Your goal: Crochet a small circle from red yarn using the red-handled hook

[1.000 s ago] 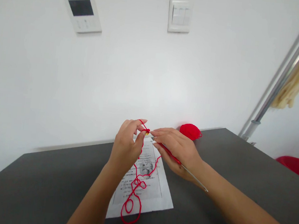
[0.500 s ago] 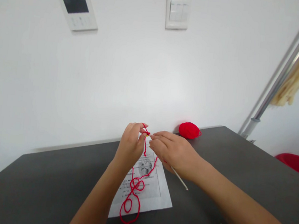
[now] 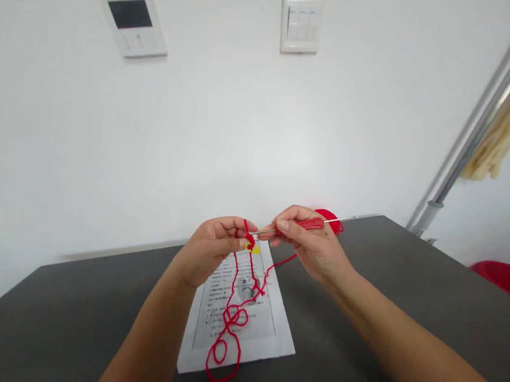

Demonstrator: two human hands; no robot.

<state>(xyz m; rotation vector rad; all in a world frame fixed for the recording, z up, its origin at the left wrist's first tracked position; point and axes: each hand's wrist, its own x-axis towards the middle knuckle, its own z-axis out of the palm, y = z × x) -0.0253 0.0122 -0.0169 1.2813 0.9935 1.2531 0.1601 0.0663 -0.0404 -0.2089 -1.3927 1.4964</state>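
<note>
My left hand (image 3: 213, 244) pinches a small piece of red crochet work (image 3: 250, 240), with a strand of red yarn running up over the index finger. A small yellow piece (image 3: 255, 249), perhaps a stitch marker, shows at its lower edge. Between the thumb and fingers of my right hand (image 3: 307, 239) is a crochet hook (image 3: 310, 223) with a red grip and thin metal ends. Its left tip meets the red work; the other end points up to the right. Loose red yarn (image 3: 236, 316) hangs below and lies in loops on a printed sheet (image 3: 279, 345).
Behind my right hand, a red yarn ball (image 3: 329, 216) rests by the wall, partly hidden. The dark table (image 3: 86, 319) meets a white wall bearing a panel (image 3: 133, 23) and a switch (image 3: 300, 25). A metal pole (image 3: 484, 130) and a red object (image 3: 505, 279) stand at right.
My right hand has turned over, palm now toward me, swinging the hook from pointing down-right to pointing up-right. My left hand has rotated and lowered slightly, bringing the yellow piece into clear view.
</note>
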